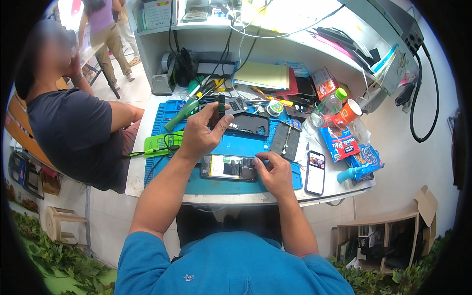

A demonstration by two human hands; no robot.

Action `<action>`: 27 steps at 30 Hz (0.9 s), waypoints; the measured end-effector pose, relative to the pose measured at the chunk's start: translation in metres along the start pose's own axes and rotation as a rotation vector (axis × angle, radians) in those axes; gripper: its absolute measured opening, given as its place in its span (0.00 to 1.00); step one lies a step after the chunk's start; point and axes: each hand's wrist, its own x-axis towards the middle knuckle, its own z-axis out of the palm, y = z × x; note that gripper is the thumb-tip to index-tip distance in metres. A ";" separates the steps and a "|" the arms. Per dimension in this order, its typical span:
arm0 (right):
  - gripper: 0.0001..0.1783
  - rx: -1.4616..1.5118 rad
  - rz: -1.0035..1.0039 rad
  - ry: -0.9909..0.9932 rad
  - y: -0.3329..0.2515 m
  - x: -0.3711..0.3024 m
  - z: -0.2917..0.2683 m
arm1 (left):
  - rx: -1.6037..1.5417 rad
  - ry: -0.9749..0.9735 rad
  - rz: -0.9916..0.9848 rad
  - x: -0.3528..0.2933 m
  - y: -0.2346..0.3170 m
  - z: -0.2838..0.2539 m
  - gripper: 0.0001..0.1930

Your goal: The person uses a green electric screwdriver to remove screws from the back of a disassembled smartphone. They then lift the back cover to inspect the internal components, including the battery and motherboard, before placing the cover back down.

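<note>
Raised over the blue mat, my left hand [202,132] is closed around a small dark screwdriver [221,104] that stands upright between thumb and fingers. Below it lies an opened phone [228,168], its battery and inner parts bare. At the phone's right end rests my right hand [276,174], fingers curled and thumb near the index finger; whatever they pinch is hidden. Behind the phone is a black phone frame [250,125]. A dark flat panel [285,140] lies beyond my right hand.
A lit smartphone [315,172] lies on the right, near snack packets [339,142], a green-capped bottle [330,104] and an orange cup [349,111]. Tools, including a green-handled one [182,115], and cables crowd the back. A seated person [73,118] is close on the left.
</note>
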 end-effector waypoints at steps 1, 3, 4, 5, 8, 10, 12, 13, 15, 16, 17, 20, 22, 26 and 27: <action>0.13 -0.004 -0.002 0.000 0.000 0.000 0.000 | -0.008 0.017 0.019 0.000 0.000 0.001 0.13; 0.13 -0.013 -0.006 0.000 0.001 0.000 0.000 | 0.003 0.008 0.011 0.000 -0.001 0.000 0.14; 0.13 -0.012 -0.008 0.003 0.001 0.000 0.000 | 0.009 0.003 0.006 0.000 -0.001 0.000 0.14; 0.13 -0.012 -0.010 0.005 0.000 0.000 0.000 | 0.009 0.006 0.009 0.000 0.000 0.000 0.14; 0.13 -0.014 -0.006 0.001 0.000 0.000 0.000 | 0.003 0.011 0.013 0.000 0.001 0.000 0.14; 0.13 -0.014 -0.003 -0.002 -0.001 0.000 0.000 | -0.008 0.011 0.013 0.000 0.000 0.001 0.14; 0.13 -0.014 -0.004 0.000 0.000 0.000 0.000 | -0.006 0.012 0.019 0.000 0.000 0.001 0.13; 0.13 -0.014 -0.005 0.002 -0.001 0.000 0.000 | -0.005 0.013 0.023 0.000 0.001 0.001 0.13; 0.13 -0.013 -0.007 0.005 -0.001 0.000 0.000 | 0.001 0.010 0.028 0.001 -0.001 0.001 0.13; 0.13 -0.011 -0.006 0.006 -0.001 0.000 0.000 | 0.004 0.008 0.031 0.001 -0.001 0.000 0.13; 0.13 -0.009 -0.006 0.006 -0.001 0.000 0.000 | -0.001 0.007 0.028 0.000 -0.002 0.000 0.14; 0.13 -0.010 -0.002 0.002 0.000 0.000 0.000 | -0.008 0.007 0.026 0.000 -0.003 0.001 0.14; 0.15 -0.013 0.017 -0.022 0.000 -0.001 -0.001 | 0.000 0.013 0.032 0.001 -0.002 0.000 0.14; 0.28 -0.045 -0.073 -0.097 -0.006 0.000 -0.007 | -0.013 0.027 0.025 -0.001 -0.001 0.001 0.13; 0.33 -0.059 -0.135 -0.113 -0.006 0.000 -0.008 | -0.020 0.043 0.029 -0.001 -0.001 0.002 0.13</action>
